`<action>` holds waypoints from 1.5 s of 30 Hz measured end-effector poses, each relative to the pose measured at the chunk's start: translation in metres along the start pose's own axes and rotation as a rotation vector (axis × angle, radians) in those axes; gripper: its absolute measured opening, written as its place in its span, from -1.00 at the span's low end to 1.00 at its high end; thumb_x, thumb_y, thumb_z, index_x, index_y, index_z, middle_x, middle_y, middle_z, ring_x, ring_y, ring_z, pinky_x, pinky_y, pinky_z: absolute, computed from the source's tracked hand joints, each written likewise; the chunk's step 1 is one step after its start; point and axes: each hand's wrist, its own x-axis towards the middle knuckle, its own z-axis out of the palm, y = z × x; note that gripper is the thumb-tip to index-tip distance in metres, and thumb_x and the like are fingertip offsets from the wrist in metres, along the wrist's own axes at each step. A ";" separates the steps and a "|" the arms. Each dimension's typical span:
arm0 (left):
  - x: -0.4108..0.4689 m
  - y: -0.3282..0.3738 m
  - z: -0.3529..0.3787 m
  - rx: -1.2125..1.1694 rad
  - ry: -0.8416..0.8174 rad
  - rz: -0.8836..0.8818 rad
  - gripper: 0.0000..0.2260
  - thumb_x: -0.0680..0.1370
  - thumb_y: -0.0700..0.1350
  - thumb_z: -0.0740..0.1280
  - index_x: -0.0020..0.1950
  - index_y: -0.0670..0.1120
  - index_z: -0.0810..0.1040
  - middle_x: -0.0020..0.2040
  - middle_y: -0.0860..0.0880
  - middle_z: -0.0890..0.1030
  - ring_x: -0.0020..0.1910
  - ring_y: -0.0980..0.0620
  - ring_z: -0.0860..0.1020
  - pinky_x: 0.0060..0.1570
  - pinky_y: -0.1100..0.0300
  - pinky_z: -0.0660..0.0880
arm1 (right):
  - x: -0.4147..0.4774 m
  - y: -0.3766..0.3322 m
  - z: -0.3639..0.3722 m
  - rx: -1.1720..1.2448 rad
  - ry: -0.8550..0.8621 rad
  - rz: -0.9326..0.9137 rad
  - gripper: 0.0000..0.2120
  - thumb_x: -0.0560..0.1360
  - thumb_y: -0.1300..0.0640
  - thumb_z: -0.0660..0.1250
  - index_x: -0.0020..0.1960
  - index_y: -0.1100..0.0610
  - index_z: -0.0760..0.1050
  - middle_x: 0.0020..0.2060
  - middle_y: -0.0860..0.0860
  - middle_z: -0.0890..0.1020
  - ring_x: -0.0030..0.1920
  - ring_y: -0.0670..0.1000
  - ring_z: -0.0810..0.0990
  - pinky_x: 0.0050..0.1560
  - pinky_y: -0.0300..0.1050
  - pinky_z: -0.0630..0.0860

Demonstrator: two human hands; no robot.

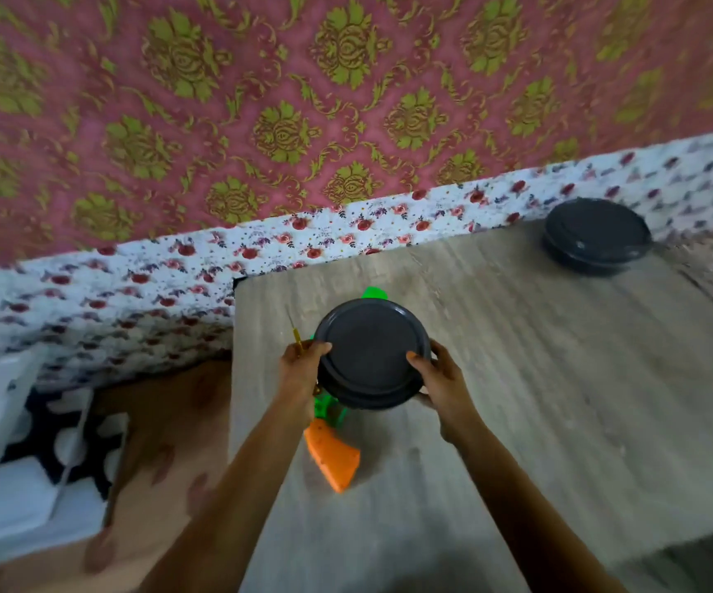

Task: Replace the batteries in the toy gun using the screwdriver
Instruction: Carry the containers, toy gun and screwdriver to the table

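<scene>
**Toy gun lying straight under the gripped container, long axis running away from the body**

The green and orange plastic toy gun point(333, 457) is laid on the pale wood-grain worktop point(517, 378), orange grip nearest the person and green front end pointed away. Its middle is hidden by the dark grey round lidded container point(369, 353), which is gripped at the rim by the left hand point(303, 365) and the right hand point(436, 383), fingers curled on either side. A thin yellow-handled screwdriver point(297, 336) appears pinched in the left hand too, and that hand is judged nearer the gun. A second dark round container point(596, 237) is stood well apart, far right.
</scene>
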 end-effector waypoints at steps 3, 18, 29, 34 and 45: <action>-0.010 -0.006 0.036 -0.064 0.105 -0.011 -0.87 0.45 -0.17 0.39 -0.19 -0.09 0.44 -0.32 -0.07 0.44 -0.37 0.00 0.39 -0.41 0.22 0.26 | 0.028 -0.015 -0.033 -0.047 -0.105 0.039 -0.65 0.51 0.16 0.30 0.28 0.03 0.38 0.10 0.04 0.54 0.01 0.00 0.53 -0.04 -0.05 0.55; -0.054 -0.004 0.132 -0.255 0.059 0.014 -0.94 0.47 -0.22 0.37 -0.19 -0.08 0.56 -0.23 -0.07 0.60 -0.27 -0.01 0.53 -0.29 0.19 0.37 | 0.053 -0.060 -0.128 -0.073 -0.144 0.001 -0.62 0.49 0.11 0.32 0.28 0.11 0.36 0.11 0.05 0.56 0.08 0.05 0.54 0.05 0.01 0.52; -0.042 0.009 0.201 -0.383 -0.052 -0.052 -0.83 0.53 -0.26 0.31 -0.25 -0.09 0.46 -0.26 -0.05 0.53 -0.28 0.04 0.51 -0.35 0.23 0.49 | 0.080 -0.078 -0.179 0.028 -0.085 0.014 -0.53 0.47 0.13 0.36 0.34 0.10 0.35 0.27 0.09 0.49 0.25 0.09 0.48 0.07 -0.05 0.53; -0.013 0.019 0.247 -0.310 -0.010 -0.078 -0.86 0.52 -0.18 0.35 -0.24 -0.08 0.51 -0.20 -0.07 0.56 -0.24 0.00 0.52 -0.28 0.18 0.44 | 0.129 -0.093 -0.199 0.021 -0.060 -0.010 -0.51 0.45 0.12 0.38 0.34 0.14 0.36 0.25 0.09 0.50 0.20 0.08 0.50 0.22 0.05 0.48; 0.073 0.017 0.360 -0.199 0.101 -0.086 -0.75 0.58 -0.15 0.26 0.22 -0.20 0.51 0.32 -0.32 0.45 -0.36 0.03 0.39 -0.52 0.31 0.33 | 0.282 -0.104 -0.230 -0.053 -0.104 -0.058 -0.65 0.52 0.11 0.30 0.29 0.09 0.44 0.16 0.00 0.56 0.19 0.01 0.50 0.16 -0.08 0.44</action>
